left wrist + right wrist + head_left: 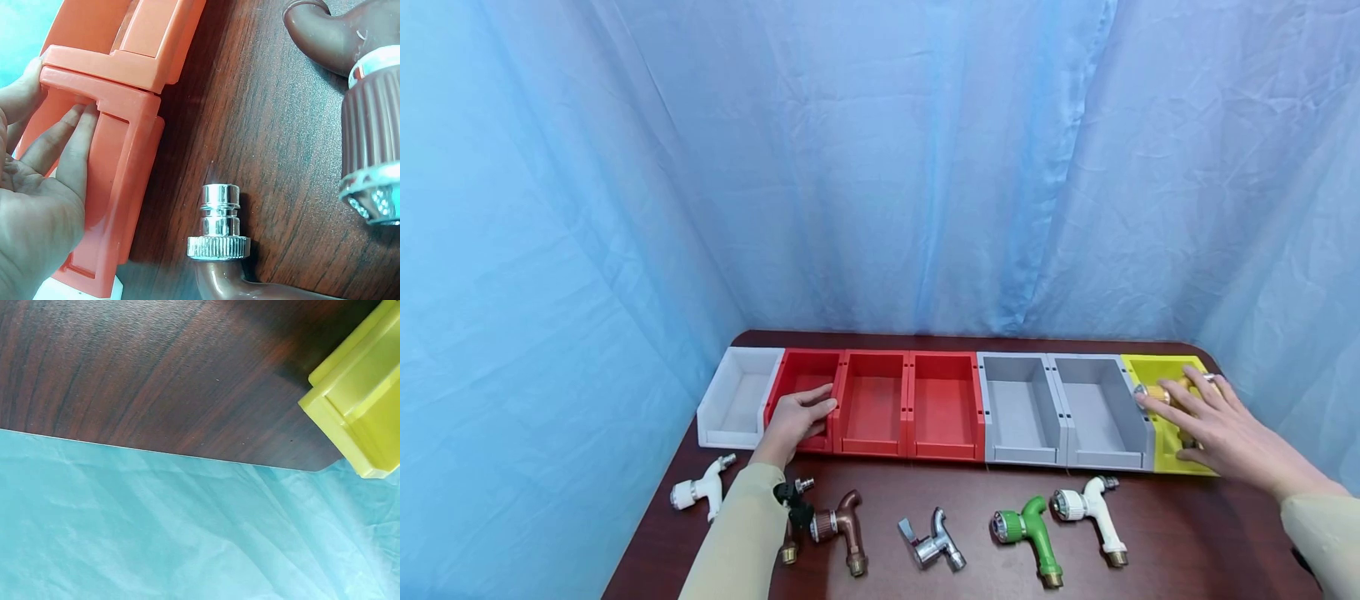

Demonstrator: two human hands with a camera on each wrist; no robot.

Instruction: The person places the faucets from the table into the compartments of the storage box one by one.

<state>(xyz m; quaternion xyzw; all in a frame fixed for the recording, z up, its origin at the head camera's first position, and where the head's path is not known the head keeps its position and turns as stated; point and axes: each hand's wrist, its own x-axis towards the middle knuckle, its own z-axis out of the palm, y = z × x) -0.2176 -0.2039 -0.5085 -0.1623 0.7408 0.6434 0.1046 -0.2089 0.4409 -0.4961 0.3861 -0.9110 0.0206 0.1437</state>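
Note:
My left hand point(795, 421) reaches into the leftmost red bin point(801, 365). In the left wrist view its fingers point(76, 147) lie fairly straight inside, touching the bin near the side wall, and no held item shows. My right hand point(1221, 425) is spread over the yellow bin point(1161, 457) at the far right. Beneath its fingers lies a gold-coloured tap point(1157, 392), whose chrome knob end overlaps the bin's left wall. The hand covers much of this tap. In the right wrist view only the yellow bin's corner point(350, 419) shows, without the hand.
A white bin point(718, 437), more red bins point(875, 447) and grey bins point(1026, 455) complete the row. In front lie a white tap point(703, 487), brown taps point(850, 529), a chrome tap point(932, 546), a green tap point(1037, 537) and another white tap point(1097, 512).

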